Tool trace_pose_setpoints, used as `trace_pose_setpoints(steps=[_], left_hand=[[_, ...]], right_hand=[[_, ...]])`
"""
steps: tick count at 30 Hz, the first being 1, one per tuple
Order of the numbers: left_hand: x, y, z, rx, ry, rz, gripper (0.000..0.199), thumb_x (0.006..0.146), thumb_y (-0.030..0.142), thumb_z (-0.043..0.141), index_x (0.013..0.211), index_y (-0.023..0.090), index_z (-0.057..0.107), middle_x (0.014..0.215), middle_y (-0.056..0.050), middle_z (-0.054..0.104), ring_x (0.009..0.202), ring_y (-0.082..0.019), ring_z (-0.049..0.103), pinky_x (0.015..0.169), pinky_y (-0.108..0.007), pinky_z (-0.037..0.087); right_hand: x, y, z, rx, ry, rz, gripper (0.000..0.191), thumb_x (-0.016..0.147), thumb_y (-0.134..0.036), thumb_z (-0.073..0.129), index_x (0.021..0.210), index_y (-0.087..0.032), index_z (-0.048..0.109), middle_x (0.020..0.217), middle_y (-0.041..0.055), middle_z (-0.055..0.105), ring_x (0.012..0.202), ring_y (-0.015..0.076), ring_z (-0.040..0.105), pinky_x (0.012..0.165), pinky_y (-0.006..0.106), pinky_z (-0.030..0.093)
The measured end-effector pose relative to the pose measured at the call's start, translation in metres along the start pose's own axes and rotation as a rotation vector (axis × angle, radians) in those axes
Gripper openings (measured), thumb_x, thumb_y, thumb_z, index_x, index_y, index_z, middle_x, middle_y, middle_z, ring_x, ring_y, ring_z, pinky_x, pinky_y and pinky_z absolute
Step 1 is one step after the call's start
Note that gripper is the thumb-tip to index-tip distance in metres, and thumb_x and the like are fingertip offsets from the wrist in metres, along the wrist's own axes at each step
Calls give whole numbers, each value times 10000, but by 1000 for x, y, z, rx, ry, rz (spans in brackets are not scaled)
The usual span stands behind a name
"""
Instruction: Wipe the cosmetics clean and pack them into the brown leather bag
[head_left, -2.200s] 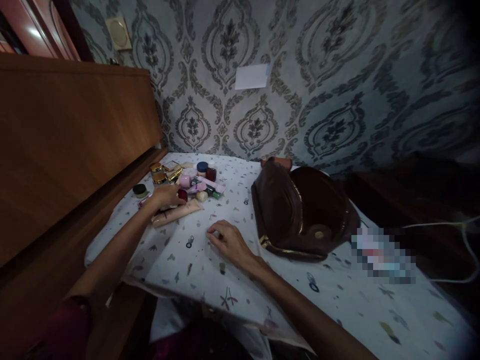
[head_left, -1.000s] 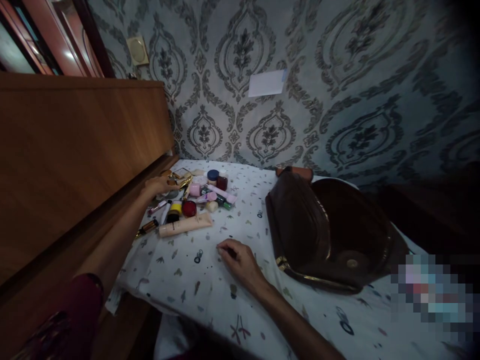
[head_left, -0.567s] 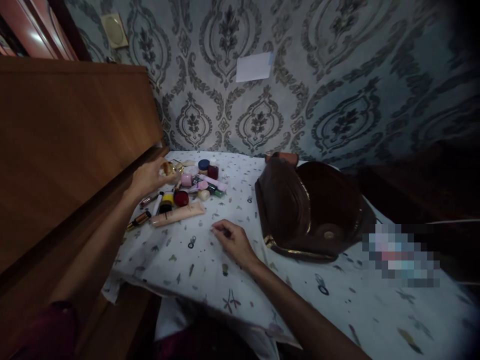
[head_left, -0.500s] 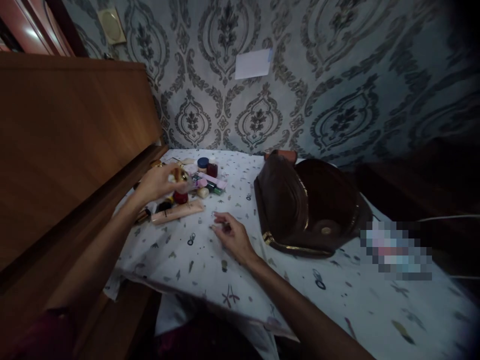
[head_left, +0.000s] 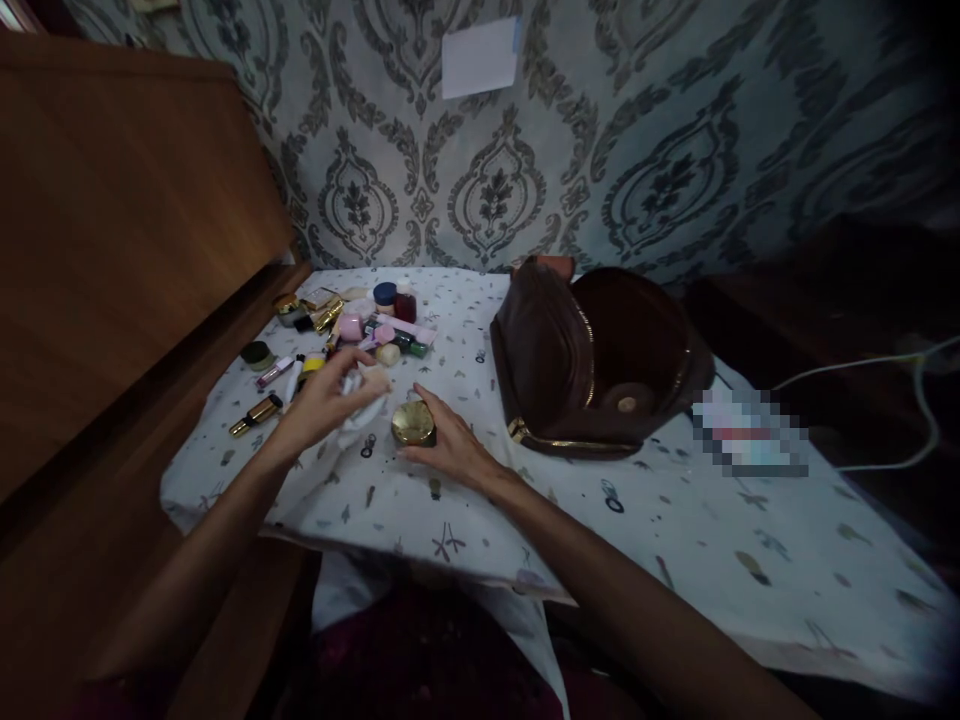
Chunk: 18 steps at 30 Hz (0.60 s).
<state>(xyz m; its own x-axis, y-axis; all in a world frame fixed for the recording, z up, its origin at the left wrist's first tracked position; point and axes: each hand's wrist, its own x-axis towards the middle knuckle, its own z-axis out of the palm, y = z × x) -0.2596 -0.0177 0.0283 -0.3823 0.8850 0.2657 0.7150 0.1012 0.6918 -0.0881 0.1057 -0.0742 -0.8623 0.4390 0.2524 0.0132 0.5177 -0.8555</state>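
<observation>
My right hand (head_left: 454, 440) is closed around a jar with a shiny gold lid (head_left: 413, 423), just over the cloth. To its left, my left hand (head_left: 326, 400) has its fingers curled at a white, crumpled, tissue-like piece (head_left: 358, 412), partly blurred. Near that hand's fingertips sits a small cream-coloured item (head_left: 388, 354). Beyond it lie a green-capped tube (head_left: 409, 343), a pink jar (head_left: 350, 327), a blue-lidded jar (head_left: 385, 297) and a dark red bottle (head_left: 405, 303). A black-and-gold lipstick (head_left: 256, 414) lies left of my left hand.
A brown handbag (head_left: 547, 370) stands unzipped on the right of the patterned tablecloth (head_left: 480, 520). Beside it is a pixelated patch (head_left: 750, 432). White cables (head_left: 892, 360) run at the far right. A wooden cabinet (head_left: 135, 230) borders the left side, and papered wall rises behind.
The gold-lidded jar has passed from my left hand to my right hand. My left hand has come lower and right, to the white piece. The whole view has shifted downward.
</observation>
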Motion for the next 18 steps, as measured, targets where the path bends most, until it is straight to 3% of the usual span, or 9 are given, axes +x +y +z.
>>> trace_pose_setpoints(steps=[3,5,7,11,18], left_hand=[[5,10,10,-37,285,35,207,910,416,552,894,210,533,809,10,565,759,-160,541,720,-274,462],[5,17,27,-38,388,118,170,938,370,519,887,208,523,826,0,555,771,-161,535,739,-283,469],[1,19,48,15,326,253,150,957,339,501,921,202,551,895,-30,581,848,-179,558,799,-306,485],[-14,8,70,126,-17,453,222,991,283,450,1096,189,621,1106,-109,627,1060,-218,596,927,-355,498],[-29,-4,52,116,-99,479,230,997,257,476,1158,212,634,1258,-112,639,1173,-213,613,1008,-371,498]], right_hand=[[0,-3,-1,21,7,34,1075,680,-487,838,1546,-177,283,1463,194,480,1343,321,477,1108,473,390],[1,-5,-1,7,37,66,1073,638,-462,863,1520,-171,327,1411,183,527,1303,326,505,1085,475,409],[3,-8,-1,-11,55,64,910,623,-407,867,1406,-158,475,1305,148,605,1228,323,552,1045,461,439],[7,-14,-2,10,32,-35,396,664,-228,793,1035,-162,671,1045,44,694,1036,264,629,931,375,494],[7,-18,-8,51,1,-37,232,702,-248,786,881,-154,672,799,-19,654,795,178,612,770,282,498]])
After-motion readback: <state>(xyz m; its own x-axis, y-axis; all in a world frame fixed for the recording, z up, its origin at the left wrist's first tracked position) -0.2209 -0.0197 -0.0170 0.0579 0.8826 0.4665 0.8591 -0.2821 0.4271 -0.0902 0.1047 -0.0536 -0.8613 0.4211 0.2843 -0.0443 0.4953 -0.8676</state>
